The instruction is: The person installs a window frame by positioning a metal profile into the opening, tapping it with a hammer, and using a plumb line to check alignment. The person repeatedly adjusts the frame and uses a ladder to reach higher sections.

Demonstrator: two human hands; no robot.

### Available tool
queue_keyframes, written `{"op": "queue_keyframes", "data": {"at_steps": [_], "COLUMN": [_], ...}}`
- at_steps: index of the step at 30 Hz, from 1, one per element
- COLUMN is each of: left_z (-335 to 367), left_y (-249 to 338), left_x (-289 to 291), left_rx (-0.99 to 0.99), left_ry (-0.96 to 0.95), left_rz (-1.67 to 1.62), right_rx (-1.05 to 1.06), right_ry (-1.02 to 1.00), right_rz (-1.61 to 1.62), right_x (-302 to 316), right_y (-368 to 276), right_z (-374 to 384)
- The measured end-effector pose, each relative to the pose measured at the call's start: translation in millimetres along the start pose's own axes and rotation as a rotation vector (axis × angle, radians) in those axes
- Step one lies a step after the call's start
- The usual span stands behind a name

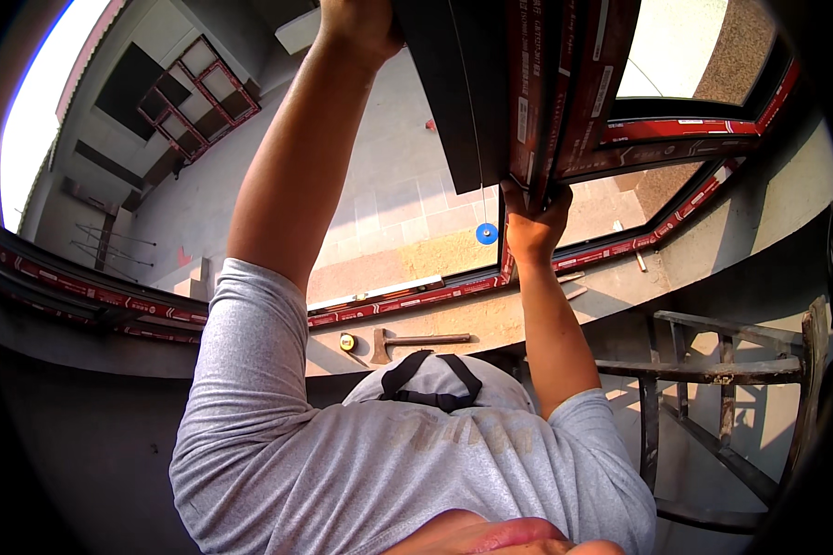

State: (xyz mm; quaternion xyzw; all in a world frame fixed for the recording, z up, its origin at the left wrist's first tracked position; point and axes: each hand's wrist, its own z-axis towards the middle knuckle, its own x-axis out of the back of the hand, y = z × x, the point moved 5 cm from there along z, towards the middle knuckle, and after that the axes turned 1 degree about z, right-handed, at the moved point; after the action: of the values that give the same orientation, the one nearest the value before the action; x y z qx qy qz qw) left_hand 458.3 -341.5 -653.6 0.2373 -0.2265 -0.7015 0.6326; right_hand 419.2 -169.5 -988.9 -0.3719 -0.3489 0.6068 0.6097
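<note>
Window frame (pixel 620 248): standing in its opening around both hands; midway along, I'd judge, with red film not yet peeled. Whether it's fastened, I can't tell from here.
Stepladder (pixel 713 373): below and right of the right hand (pixel 534 231), nobody's feet visible on it.
Leaning frame (pixel 201 95): far beyond the left hand (pixel 361 23), propped at a wall, apparently not yet fitted.
Filmed post (pixel 532 102): rising from the right hand, whose thumb and fingers wrap its lower end.
Black panel (pixel 453 92): between the hands; the left reaches up beside it, fingers cut off, so its grip can't be told.
Plumb line (pixel 477 139): left of the right hand; checking for upright looks unfinished.
Spirit level (pixel 375 295): lower left of the right hand, along the bottom rail.
Hammer (pixel 426 339): lower left of that hand, lying idle.
Tape measure (pixel 347 342): beyond the hammer, farther left.
Blue disc (pixel 487 233): on the line, just left of the right hand.
Count: two frames, two hands; one of each other thing named.
</note>
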Motion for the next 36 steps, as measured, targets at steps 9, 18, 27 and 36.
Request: {"op": "queue_keyframes", "data": {"at_steps": [9, 18, 27, 36], "left_z": [0.8, -1.1, 0.5, -3.1], "left_y": [-0.6, -0.9, -0.3, -0.3], "left_x": [0.6, -1.2, -1.8, -6.7], "left_rx": [0.003, -0.003, -0.016, 0.021], "left_ry": [-0.013, 0.02, -0.018, 0.099], "left_rz": [-0.021, -0.031, -0.039, -0.034], "right_rx": [-0.028, 0.032, -0.019, 0.048], "right_ry": [-0.007, -0.022, -0.024, -0.02], "right_rz": [0.167, 0.02, 0.085, -0.027], "right_x": [-2.6, 0.6, 0.0, 0.9], "right_y": [-0.8, -7.6, -12.4, -8.5], "right_z": [-0.2, 0.9, 0.9, 2.4]}}
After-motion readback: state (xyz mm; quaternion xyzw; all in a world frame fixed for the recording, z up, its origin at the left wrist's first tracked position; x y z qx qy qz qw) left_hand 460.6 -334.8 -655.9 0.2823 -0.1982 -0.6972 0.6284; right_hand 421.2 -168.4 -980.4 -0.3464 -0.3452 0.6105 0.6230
